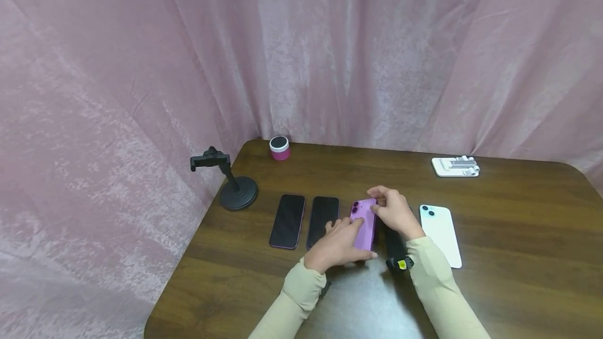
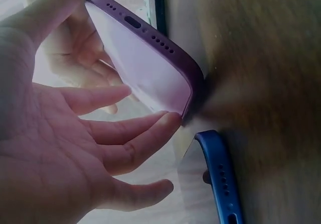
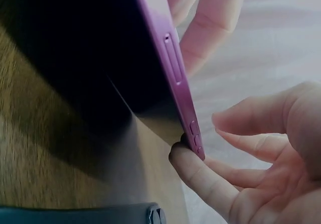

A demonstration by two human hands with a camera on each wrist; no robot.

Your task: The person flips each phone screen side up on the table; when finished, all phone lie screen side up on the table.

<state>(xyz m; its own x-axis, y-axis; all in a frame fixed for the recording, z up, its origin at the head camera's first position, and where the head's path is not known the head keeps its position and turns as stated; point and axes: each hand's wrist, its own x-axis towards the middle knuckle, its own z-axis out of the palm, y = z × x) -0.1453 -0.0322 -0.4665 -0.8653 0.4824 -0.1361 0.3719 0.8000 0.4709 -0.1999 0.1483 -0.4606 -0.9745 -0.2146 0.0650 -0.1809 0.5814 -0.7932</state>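
A purple phone point(image 1: 363, 226) is tilted up off the wooden table, its back and camera lenses facing up. My left hand point(image 1: 340, 245) grips it across its lower end, thumb at one side and fingers at the other. In the left wrist view, the bottom edge of the purple phone point(image 2: 145, 30) shows its charging port. At the upper corner, by the side buttons, a fingertip of my right hand point(image 1: 394, 212) touches the purple phone point(image 3: 173, 63). The right thumb stands apart from the back in the right wrist view.
Left of my hands lie two dark-screened phones, one farther out point(image 1: 288, 221) and one nearer point(image 1: 322, 218). A dark phone point(image 1: 394, 242) lies partly under my right wrist; a white phone point(image 1: 440, 234) is beyond it. Around them stand a black phone holder point(image 1: 238, 192), a pink jar point(image 1: 280, 149) and a white folded stand point(image 1: 455, 167).
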